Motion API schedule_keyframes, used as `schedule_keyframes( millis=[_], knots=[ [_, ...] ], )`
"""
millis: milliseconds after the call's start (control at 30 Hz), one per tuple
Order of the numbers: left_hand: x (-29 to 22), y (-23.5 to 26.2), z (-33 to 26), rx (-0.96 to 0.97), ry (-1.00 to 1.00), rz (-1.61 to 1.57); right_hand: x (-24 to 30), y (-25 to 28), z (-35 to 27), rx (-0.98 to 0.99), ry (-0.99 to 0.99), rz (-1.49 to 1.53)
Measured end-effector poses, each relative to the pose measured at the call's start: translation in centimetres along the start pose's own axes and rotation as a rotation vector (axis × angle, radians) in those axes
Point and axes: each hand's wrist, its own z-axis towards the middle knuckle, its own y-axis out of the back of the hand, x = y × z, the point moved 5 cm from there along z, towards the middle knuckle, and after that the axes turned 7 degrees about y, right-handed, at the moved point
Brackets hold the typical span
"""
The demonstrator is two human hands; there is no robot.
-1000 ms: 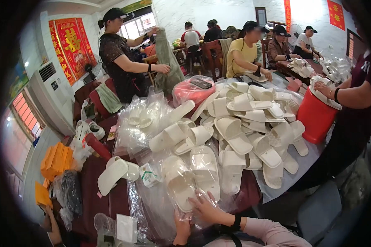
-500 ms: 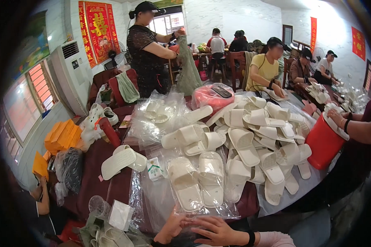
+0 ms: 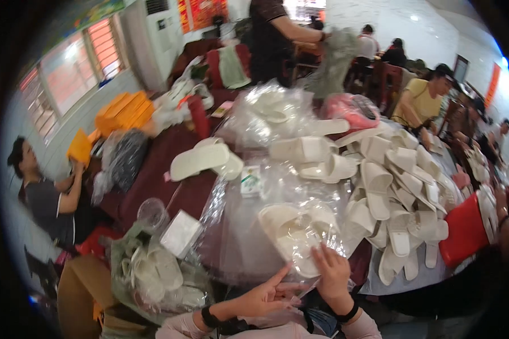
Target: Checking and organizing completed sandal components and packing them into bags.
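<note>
The pair of white slippers (image 3: 296, 233) lies inside a clear plastic bag (image 3: 249, 226) at the near edge of the table (image 3: 152, 175). The right hand (image 3: 332, 272) rests on the bag with spread fingers. The left hand (image 3: 264, 295) is open, touching the bag's edge. Further away is a pile of loose white slippers (image 3: 398, 186) and a red bucket (image 3: 464, 230).

This looks like a small workshop where people pack slippers. A big table (image 3: 169, 181) is piled with white slippers (image 3: 401, 186) and clear plastic bags (image 3: 266, 107). Other people (image 3: 421, 99) sit working at tables in the back, with stacked orange boxes (image 3: 124, 110) near the window.
</note>
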Motion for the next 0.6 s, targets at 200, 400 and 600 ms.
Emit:
schedule_keyframes(
  millis=[200, 400, 600],
  knots=[
    [0.8, 9.3, -11.1, -0.896, 0.101, 1.227, -1.0, 3.7, 1.5, -0.242, 0.034, 0.257],
    [4.2, 13.0, -27.6, -1.992, 0.484, 1.455, -1.8, 3.7, -0.8, -0.5, 0.005, 0.488],
    [7.7, 12.3, -33.2, -2.348, 0.642, 1.231, 4.1, 0.4, 2.8, -0.245, 0.328, 0.495]
  ],
)
